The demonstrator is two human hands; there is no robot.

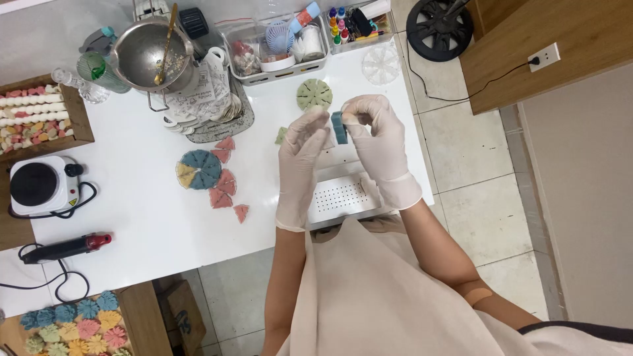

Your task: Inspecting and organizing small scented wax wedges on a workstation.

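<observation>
Apron front and bare forearms fill the bottom of the head view; both gloved hands are raised over the white bench (151, 217).

Right hand (379, 142): fingers curled, thumb and forefinger pinching the top end of a small teal piece (339, 127). The piece hangs roughly upright in the picture, long axis running away from the body, upper end under the right fingertips, lower end free.

Left hand (302, 158): fingers held together and slightly bent, tips touching or just beside the piece on its left side. Cannot tell whether it actually grips; looks more like a steadying touch. So the piece sits between the two hands, to the left of the right hand's palm and to the right of the left fingertips, the right hand being the one carrying it.

Below the hands: a white perforated plate (337, 196) on the bench. Just beyond: a green round disc (314, 93) with wedge cuts. Left of the hands, well apart: a wedge wheel (198, 169), teal and yellow, with loose pink wedges (224, 188) beside it. Far left: hot plate (38, 184). Top left: steel pot (150, 54) with a stick in it.
</observation>
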